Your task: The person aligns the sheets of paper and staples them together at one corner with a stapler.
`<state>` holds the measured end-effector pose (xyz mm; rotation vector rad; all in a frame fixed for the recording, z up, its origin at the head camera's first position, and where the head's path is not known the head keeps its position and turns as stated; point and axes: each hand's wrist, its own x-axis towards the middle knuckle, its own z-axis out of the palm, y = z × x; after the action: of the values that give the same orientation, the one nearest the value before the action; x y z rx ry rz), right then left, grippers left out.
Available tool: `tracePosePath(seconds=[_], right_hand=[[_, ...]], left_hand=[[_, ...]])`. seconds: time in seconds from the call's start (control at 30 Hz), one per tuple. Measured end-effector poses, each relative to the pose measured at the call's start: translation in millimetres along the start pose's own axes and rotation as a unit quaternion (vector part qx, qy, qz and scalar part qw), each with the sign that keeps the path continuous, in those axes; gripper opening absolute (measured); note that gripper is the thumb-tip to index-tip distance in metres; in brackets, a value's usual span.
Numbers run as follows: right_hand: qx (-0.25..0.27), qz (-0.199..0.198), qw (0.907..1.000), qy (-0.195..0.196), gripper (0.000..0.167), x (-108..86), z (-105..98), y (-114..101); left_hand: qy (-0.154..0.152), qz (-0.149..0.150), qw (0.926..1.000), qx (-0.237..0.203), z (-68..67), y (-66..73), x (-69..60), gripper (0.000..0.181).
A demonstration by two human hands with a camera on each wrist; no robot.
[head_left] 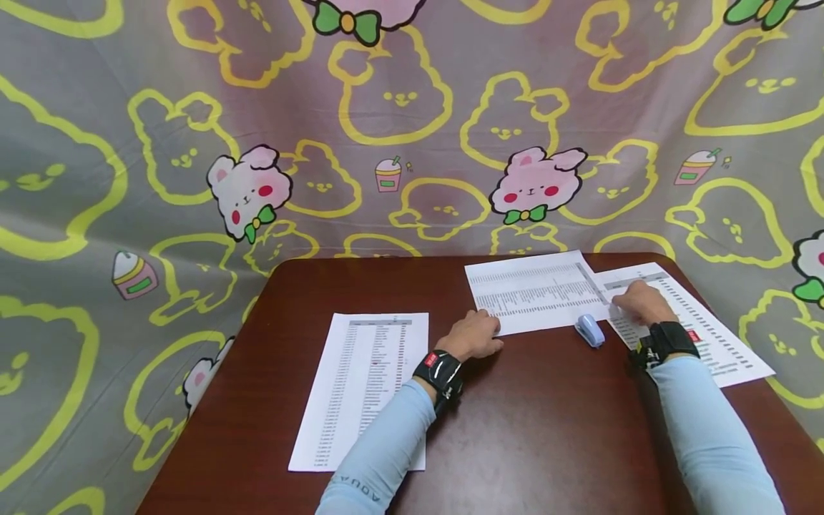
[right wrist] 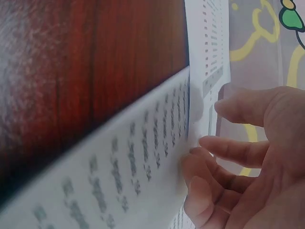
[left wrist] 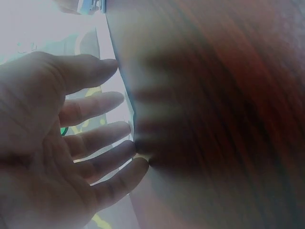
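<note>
In the head view, a printed sheet of paper (head_left: 534, 286) lies at the back of the table, its print running sideways. My left hand (head_left: 472, 335) touches the table at that sheet's near left corner. In the left wrist view its fingers are spread and nearly straight, with nothing held. My right hand (head_left: 645, 303) rests over a second printed sheet (head_left: 714, 336), beside where the two sheets meet. In the right wrist view its fingers (right wrist: 233, 152) bend loosely and the thumb stands apart. A small light-blue stapler (head_left: 589, 330) sits at the first sheet's near right corner.
Another printed sheet (head_left: 347, 386) lies on the left of the brown table (head_left: 515, 429), partly under the left forearm. A patterned cloth (head_left: 438, 164) hangs behind the table and along its sides.
</note>
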<state>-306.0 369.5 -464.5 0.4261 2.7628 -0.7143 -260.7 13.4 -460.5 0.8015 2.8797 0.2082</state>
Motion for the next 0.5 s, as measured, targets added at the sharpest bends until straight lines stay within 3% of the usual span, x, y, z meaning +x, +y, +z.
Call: tracePosePath(seconds=[0.23,0.5], right_hand=[[0.010,0.018,0.9994,-0.026,0.037,2.9,0.2,-1.9],[0.046,0.013,0.9979,-0.044,0.046,3.0,-1.3,-4.7]], left_hand=[[-0.013,0.007,0.9994,0.030,3.4,3.1,-2.8,0.032],[-0.015,0.006,0.9996,0.023,2.5,1.3,-5.2,0.040]])
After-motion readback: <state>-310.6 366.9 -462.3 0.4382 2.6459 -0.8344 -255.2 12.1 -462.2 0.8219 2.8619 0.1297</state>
